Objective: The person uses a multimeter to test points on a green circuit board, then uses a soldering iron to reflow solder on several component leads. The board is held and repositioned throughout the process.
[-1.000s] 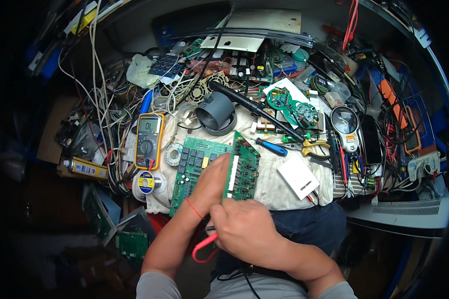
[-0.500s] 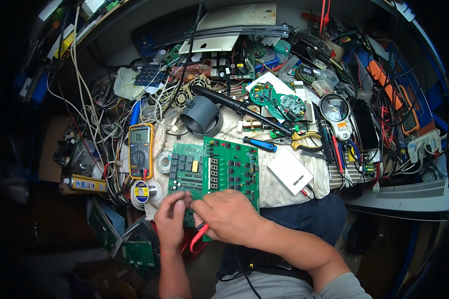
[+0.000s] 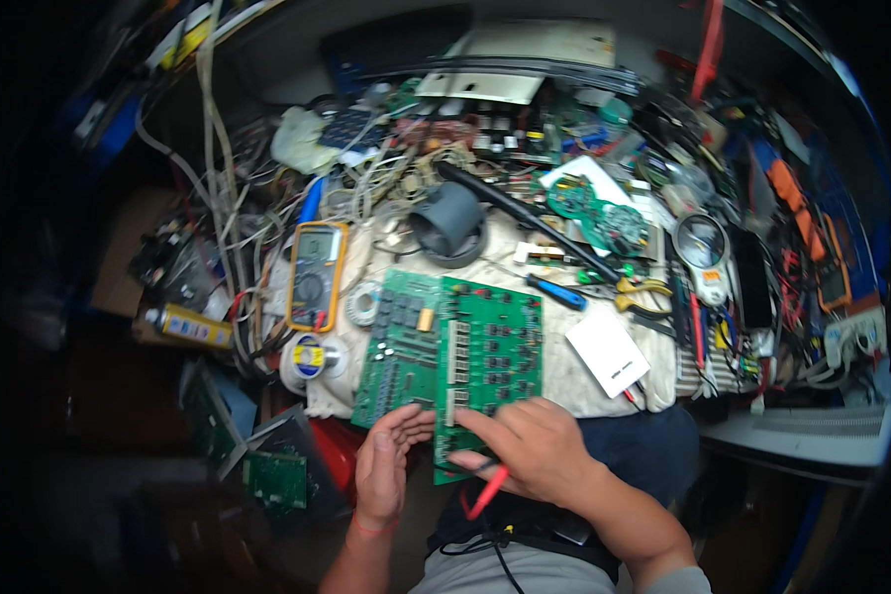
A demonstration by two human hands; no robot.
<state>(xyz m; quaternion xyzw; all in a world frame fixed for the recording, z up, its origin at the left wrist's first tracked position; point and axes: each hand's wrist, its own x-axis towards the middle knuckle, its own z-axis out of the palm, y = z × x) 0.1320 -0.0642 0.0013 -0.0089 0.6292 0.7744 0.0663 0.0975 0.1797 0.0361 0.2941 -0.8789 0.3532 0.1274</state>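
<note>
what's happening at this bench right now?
A person is working on a green circuit board lying flat on a cloth-covered, cluttered bench. The right hand rests on the board's near edge, holding a red probe. The left hand touches the board's near-left edge, fingers open. A yellow multimeter lies to the left, with a solder spool beside it; a blue-handled screwdriver and a white box lie to the right.

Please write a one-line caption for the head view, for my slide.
Both hands at the near edge of a green circuit board on a cluttered bench, right hand holding a red probe, left hand beside it.
</note>
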